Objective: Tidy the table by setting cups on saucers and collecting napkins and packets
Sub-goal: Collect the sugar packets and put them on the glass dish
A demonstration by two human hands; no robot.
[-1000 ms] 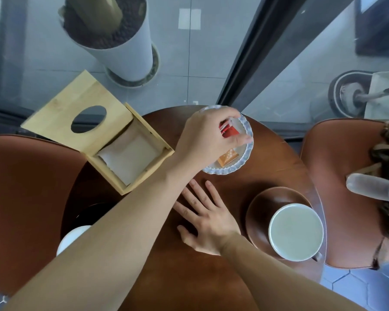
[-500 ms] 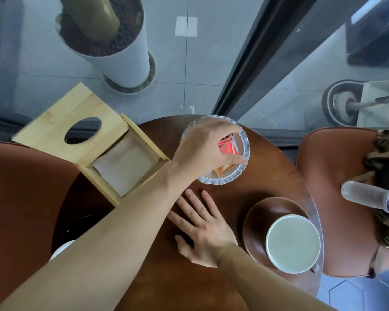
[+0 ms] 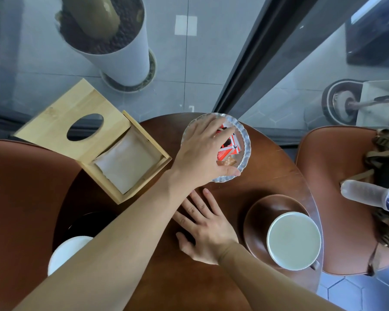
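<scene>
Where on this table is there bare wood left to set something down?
Bare wood lies between the glass dish and the saucer, toward the right edge, and along the near edge below the right hand. The wooden box, left hand and forearms crowd the left and middle.

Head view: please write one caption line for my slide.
Left hand reaches over glass dish of packets; right hand rests flat on table.

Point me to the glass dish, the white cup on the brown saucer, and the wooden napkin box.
glass dish (image 3: 247, 151), head view, on its scalloped right rim.
white cup (image 3: 293, 240), head view, on the middle of its pale inside.
wooden napkin box (image 3: 54, 122), head view, on its open lid.
</scene>
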